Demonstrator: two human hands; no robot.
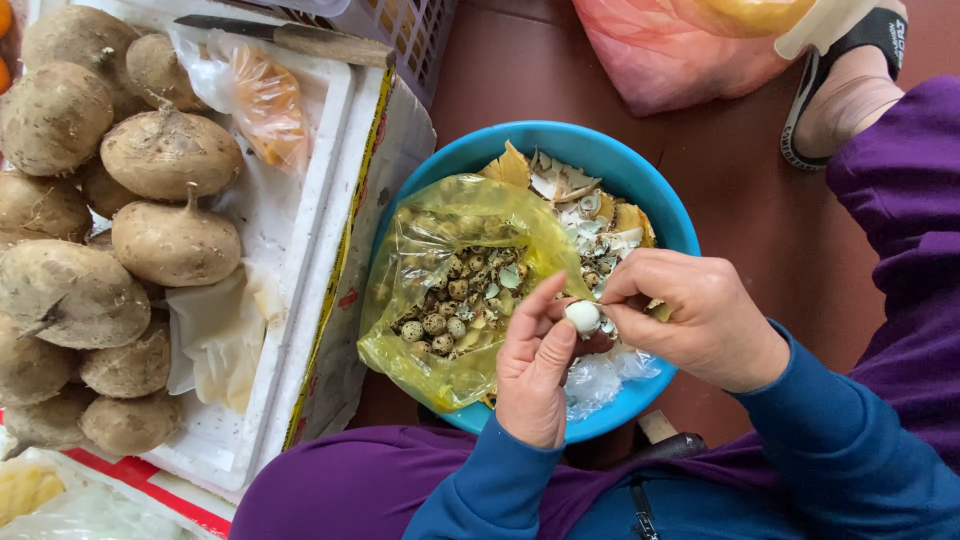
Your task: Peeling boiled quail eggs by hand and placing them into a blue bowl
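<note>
Egg point(583, 317) lies crosswise between left hand point(533, 375) and right hand point(700, 320); fingers pinching it.

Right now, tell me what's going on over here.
A person is peeling a small egg over a blue bowl. The left hand holds the egg in a fingertip grip, and the right hand picks at its shell. The egg shows mostly white. A yellow bag of speckled eggs lies in the bowl, with broken shells heaped beside it. To the left, brown round roots fill a white foam box, with a knife on its rim.
</note>
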